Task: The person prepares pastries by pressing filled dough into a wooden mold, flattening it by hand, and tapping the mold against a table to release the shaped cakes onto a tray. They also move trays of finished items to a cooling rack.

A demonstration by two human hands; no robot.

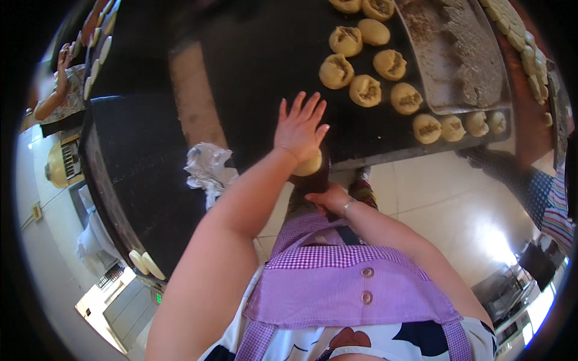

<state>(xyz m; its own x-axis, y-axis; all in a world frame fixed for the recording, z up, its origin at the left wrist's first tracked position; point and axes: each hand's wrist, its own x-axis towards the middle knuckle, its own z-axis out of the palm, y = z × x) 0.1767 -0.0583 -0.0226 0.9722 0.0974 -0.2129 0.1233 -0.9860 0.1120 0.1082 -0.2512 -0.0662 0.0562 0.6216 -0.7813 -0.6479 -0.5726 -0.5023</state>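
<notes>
My left hand (301,127) is stretched out over the near edge of the dark table, fingers spread. Just below its wrist a pale round dough ball (309,164) shows in part; the forearm covers the rest. Close by, my right hand (331,200) has its fingers curled at the lower end of a dark, smooth thing (320,175) under the dough ball, whose kind I cannot make out. Beyond my hands, to the right, several dough balls with gathered, open tops (365,91) show filling inside. One smooth dough ball (374,32) sits among them.
A metal tray (438,101) of crumbly filling stands at the right, with rows of pale dough pieces (533,66) past it. Crumpled white plastic (208,168) lies left of my arm, by a brown strip (195,90). Flat dough pieces (144,263) edge the left side. Another person's arm (57,90) shows far left.
</notes>
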